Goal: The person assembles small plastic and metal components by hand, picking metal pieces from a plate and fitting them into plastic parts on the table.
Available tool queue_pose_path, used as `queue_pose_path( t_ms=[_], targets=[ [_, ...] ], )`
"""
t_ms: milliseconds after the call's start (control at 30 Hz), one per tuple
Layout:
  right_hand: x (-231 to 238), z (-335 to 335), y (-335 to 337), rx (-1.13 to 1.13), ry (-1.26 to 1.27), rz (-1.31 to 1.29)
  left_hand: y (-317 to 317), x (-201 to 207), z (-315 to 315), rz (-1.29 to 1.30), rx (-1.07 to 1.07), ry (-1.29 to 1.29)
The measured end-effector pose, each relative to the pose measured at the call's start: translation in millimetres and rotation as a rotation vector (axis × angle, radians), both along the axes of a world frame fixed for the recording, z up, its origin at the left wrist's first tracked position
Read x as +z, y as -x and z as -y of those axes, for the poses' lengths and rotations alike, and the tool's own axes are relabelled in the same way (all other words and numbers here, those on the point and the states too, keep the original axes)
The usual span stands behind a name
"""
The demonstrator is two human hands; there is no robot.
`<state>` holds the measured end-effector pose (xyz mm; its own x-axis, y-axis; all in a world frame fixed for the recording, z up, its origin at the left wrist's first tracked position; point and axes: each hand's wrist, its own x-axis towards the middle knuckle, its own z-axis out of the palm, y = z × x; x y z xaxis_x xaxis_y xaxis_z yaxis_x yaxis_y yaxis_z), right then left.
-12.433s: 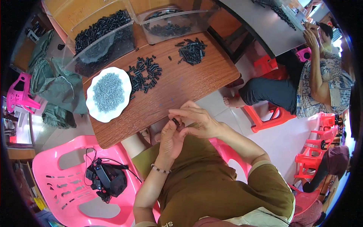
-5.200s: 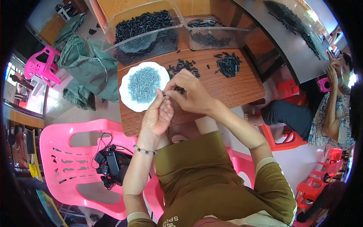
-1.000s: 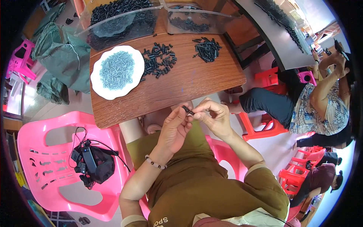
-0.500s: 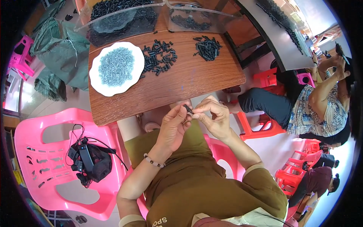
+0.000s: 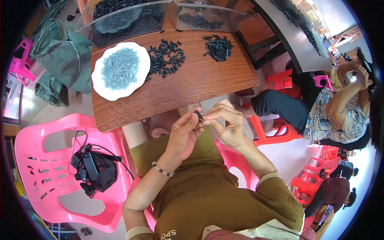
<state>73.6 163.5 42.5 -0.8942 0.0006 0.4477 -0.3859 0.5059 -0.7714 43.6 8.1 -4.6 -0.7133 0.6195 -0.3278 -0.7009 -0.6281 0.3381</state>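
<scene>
Over my lap, just off the table's near edge, my left hand [image 5: 185, 134] pinches a small black plastic piece [image 5: 199, 115] between thumb and fingers. My right hand [image 5: 228, 123] meets it from the right, thumb and forefinger pressed together at the piece's end. Whatever sits between those right fingertips is too small to make out. Beyond my hands, a white scalloped plate [image 5: 99, 85] holds a heap of small clear greyish pieces [image 5: 121, 69]. Beside it lie scattered short black tubular pieces [image 5: 167, 58]. A tighter pile of longer black pieces [image 5: 218, 48] is farther right.
Two clear plastic boxes with black parts, a left one [image 5: 120, 32] and a right one [image 5: 200, 25], stand along the back of the wooden table [image 5: 160, 100]. A pink chair [image 5: 36, 140] on my left carries a black bag with cables [image 5: 100, 170]. Another person [image 5: 336, 114] sits at right.
The view has shifted slightly, so the table and its things appear a little farther left. Both hands keep nearly the same pose around the black piece.
</scene>
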Motion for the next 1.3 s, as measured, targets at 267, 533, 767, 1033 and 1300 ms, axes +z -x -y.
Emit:
queue_pose_path(
  t_ms=[267,533,767,1033,1300],
  targets=[
    [2.7,1.3,-2.2,0.023,0.001,-0.009,-3.6,-2.6,0.5,-0.055,-0.003,-0.026],
    [0.7,6.3,-3.6,-0.016,-0.028,-0.111,-7.0,-3.0,-2.1,-0.141,0.019,0.013],
    [5.1,-4.5,-2.7,-0.011,-0.062,-0.041,-5.3,-1.4,-0.8,-0.14,-0.028,-0.049],
    [13.4,-14.0,8.0,0.336,-0.243,-0.002,-8.0,-2.0,-1.7,-0.176,-0.082,-0.082],
    [14.8,-13.6,5.4,0.375,-0.258,0.072,-13.4,-4.1,-4.1,-0.156,-0.042,-0.072]
  ],
)
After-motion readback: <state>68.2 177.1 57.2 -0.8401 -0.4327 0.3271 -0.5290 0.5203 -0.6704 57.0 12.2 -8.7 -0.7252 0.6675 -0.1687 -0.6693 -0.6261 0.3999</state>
